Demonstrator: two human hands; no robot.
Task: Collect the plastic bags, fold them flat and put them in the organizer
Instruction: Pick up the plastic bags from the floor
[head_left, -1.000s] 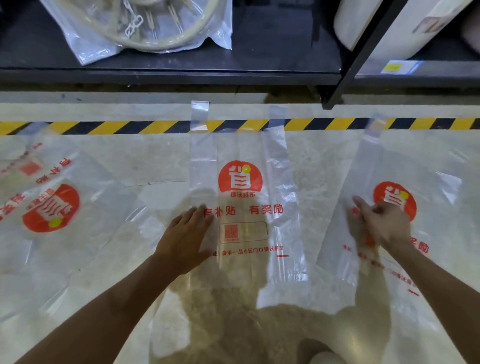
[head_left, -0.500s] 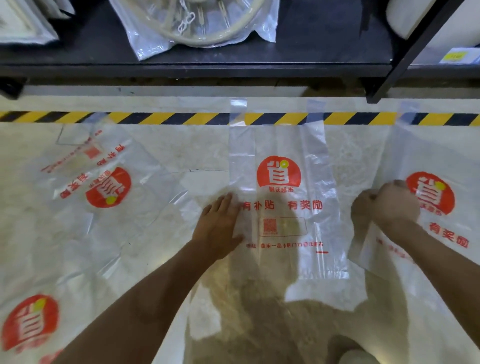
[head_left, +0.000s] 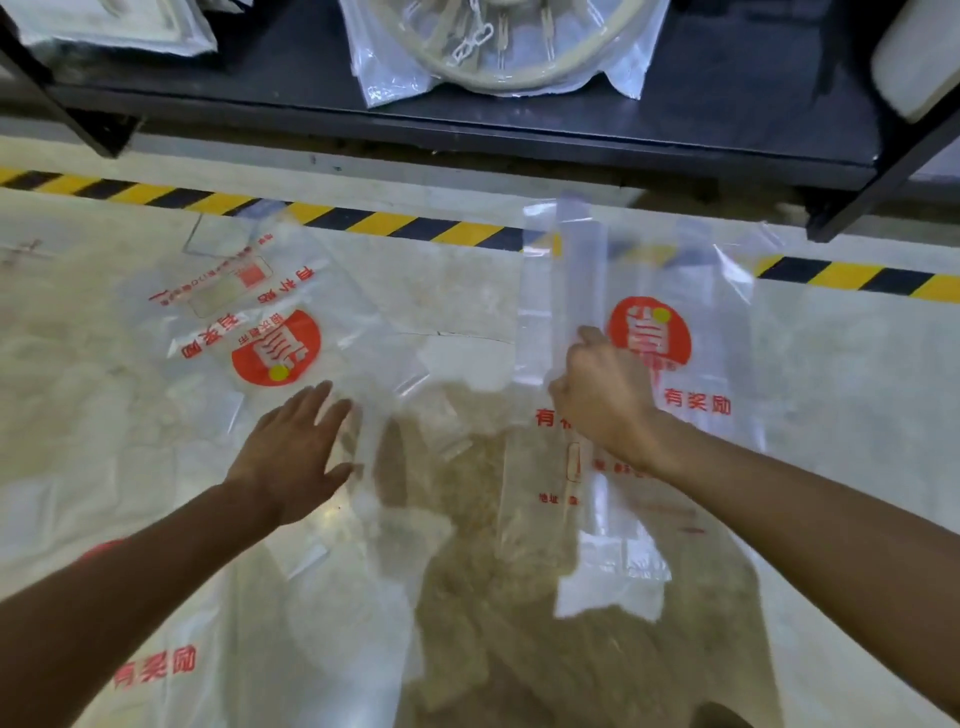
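Three clear plastic bags with red print are counted on the pale marble floor: a far-left bag, a near-left bag and a right bag. The right bag lies just past the right hand, whose grip is clenched on a fold of its film, raised along the bag's left edge. The left hand is released, fingers spread flat at the far-left bag's near edge. The film is thin, glossy and creased. One striped tape line and one dark shelf are seen behind.
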